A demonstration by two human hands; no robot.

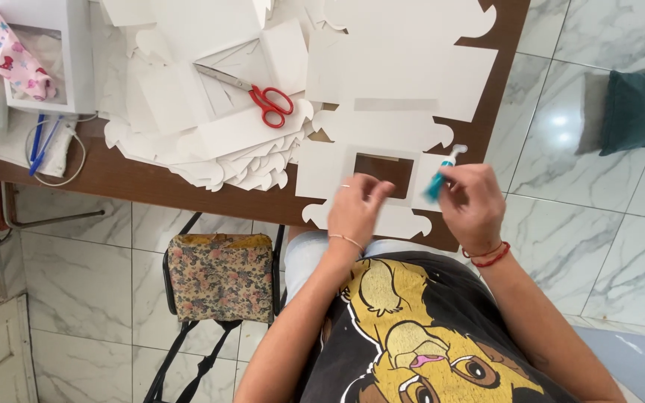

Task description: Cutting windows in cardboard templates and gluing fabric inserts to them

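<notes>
Glue stick point(439, 179), blue body with a white tip, held in the right hand point(473, 205); fingers clamped around the lower part of the body, tip pointing up and away from the person. It sits over the right edge of a flat white card cutout point(322, 170) with 1 rectangular window point(384, 170) through which the brown table point(125, 179) shows.

Left hand point(356, 209) rests on the cutout just below the window, fingers curled loosely together, thumb and forefinger near the window's lower edge; whether they pinch the card cannot be told. Thin bracelet on the left wrist, red cord bracelets on the right.

The cutout lies at the near edge of the table, directly in front of the person. Further back: a spread heap of more white card blanks point(218, 142), with red-handled scissors point(259, 95) lying on top, blades shut. At the far left, a white box with a window point(46, 56), patterned pink cloth point(10, 52), blue pens point(39, 142).

Beside the table, a chair with a floral cushion point(220, 275). Marble-tile floor; a dark green cushion point(642, 108) lies on it at the right.
</notes>
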